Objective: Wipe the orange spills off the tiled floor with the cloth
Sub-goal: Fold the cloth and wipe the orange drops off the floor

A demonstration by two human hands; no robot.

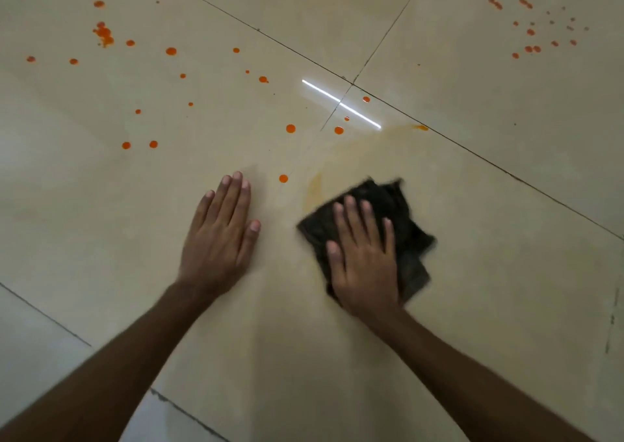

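Right hand (366, 259), fingers spread, presses the cloth (398, 225); left hand (221, 239) lies flat. Risk: the soiled cloth smears drops (283, 178) at 11 o'clock.

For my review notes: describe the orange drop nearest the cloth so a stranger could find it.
Start at the dark cloth pressed flat under the right hand. Just left of its far edge, beyond the left hand, sits one round orange drop. It is crisp and alone; the smear beside it is pale, other drops lie farther off.
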